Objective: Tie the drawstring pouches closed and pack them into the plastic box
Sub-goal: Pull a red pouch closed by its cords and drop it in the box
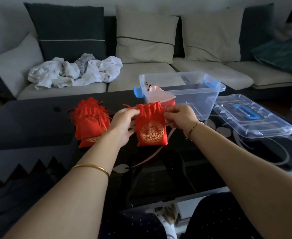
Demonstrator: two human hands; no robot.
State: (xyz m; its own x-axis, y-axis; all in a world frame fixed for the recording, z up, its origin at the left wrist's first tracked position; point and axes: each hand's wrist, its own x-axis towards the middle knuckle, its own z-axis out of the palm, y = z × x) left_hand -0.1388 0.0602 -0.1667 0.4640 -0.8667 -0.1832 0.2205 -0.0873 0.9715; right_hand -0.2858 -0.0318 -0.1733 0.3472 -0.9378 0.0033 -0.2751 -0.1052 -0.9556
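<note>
A stack of red pouches (pixel 91 121) lies on the dark tabletop (pixel 29 121), left of the hands, with its right edge hidden behind the left wrist. How many pouches it holds cannot be made out.

The left hand (pixel 122 123) has its fingers curled and pinches the upper left edge of a single red pouch (pixel 150 126), just below the gathered neck. This pouch hangs upright between the two hands, with its gold emblem facing the camera. A short red cord end projects left of the neck.

The right hand (pixel 179 118) has its fingers curled against the pouch's upper right edge and grips there. Whether it holds fabric or drawstring cannot be told, because the fingertips lie behind the pouch edge.

A pink ribbon (pixel 152 156) runs from beneath the pouch toward the near side of the tabletop, and its upper end is hidden.

The clear plastic box (pixel 193 94) stands open just beyond the hands, to the far right. It has blue latches. Pale pink fabric (pixel 159 94) lies at its left end, and a red item below that is mostly covered by the held pouch. The box lid (pixel 252 116), with a blue handle, lies flat to the right of the box.
</note>
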